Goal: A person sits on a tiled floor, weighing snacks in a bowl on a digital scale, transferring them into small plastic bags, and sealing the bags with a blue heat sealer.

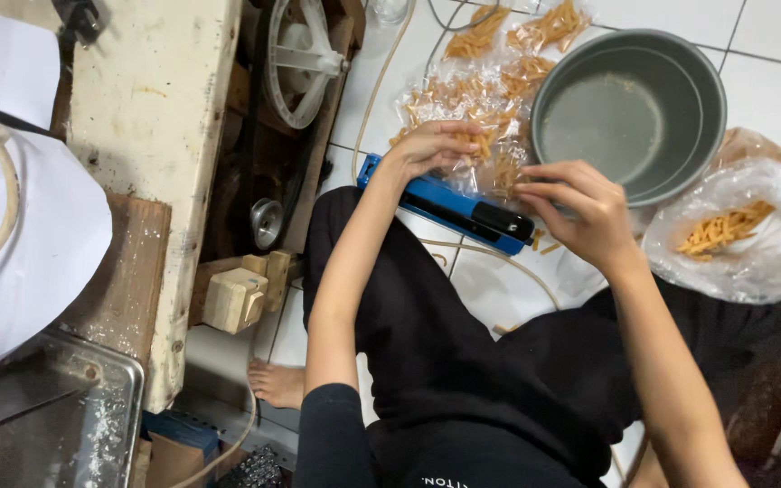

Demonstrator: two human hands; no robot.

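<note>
The person sits on the tiled floor (770,36). Their left hand (431,146) pinches a small clear bag of snack sticks (490,158), which lies across the blue sealer (449,206) by their knee. Their right hand (580,212) rests on the sealer's black end, fingers curled over it. A grey pot (630,113) stands just beyond, and a larger bag of sticks (734,230) lies beside it.
</note>
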